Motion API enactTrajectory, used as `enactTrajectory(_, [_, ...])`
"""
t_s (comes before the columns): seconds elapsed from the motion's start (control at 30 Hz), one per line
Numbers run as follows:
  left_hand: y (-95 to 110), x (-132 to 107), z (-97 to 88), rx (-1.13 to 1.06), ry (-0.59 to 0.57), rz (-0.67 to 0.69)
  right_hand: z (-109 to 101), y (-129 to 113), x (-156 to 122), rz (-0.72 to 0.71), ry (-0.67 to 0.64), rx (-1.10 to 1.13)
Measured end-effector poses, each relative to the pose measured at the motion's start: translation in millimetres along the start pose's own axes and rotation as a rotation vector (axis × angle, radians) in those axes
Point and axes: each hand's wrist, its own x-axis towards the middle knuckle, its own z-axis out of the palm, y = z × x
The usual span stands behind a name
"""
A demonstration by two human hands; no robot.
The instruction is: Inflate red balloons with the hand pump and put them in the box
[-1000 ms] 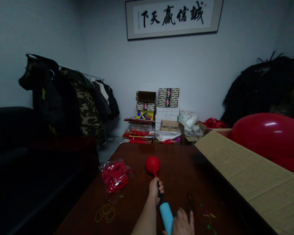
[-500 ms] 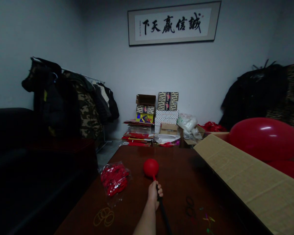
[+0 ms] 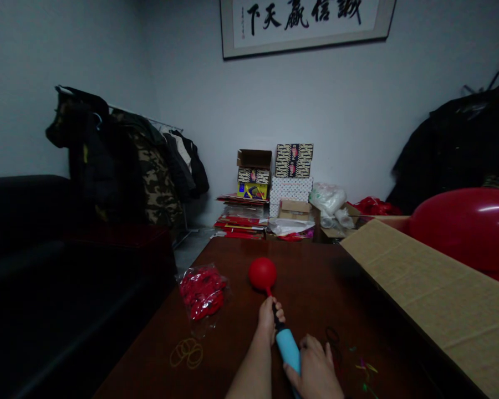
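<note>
A small round red balloon [image 3: 262, 274] sits on the tip of a hand balloon pump [image 3: 288, 346], which has a blue barrel and a black front end. My left hand [image 3: 268, 318] is closed around the balloon's neck and the pump's black front. Lower down, my right hand [image 3: 314, 368] lies on the blue barrel, thumb across it and fingers along its right side. The pump's rear end runs out of the picture at the bottom.
Left of my hands lie a clear bag of red balloons [image 3: 203, 291] and several yellow rubber bands [image 3: 186, 353]. Small coloured scraps [image 3: 366, 366] lie right on the brown table [image 3: 316, 282]. A cardboard box [image 3: 432, 288] with a large red balloon [image 3: 469, 233] stands at the right.
The pump's blue barrel has slid up near my left hand, covering the black shaft that showed before. My right hand has come into view on it. The balloon looks slightly bigger; the view has shifted.
</note>
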Motion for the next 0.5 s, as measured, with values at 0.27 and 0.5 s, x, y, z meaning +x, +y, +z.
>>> enactTrajectory(0.27, [-2.1, 0.4, 0.3, 0.052, -0.020, 0.008, 8.2, -7.2, -5.6, 0.074, 0.100, -0.095])
enactTrajectory(0.5, [-1.7, 0.3, 1.6, 0.071, 0.005, 0.020, 14.9, -8.0, -17.7, 0.080, 0.073, -0.067])
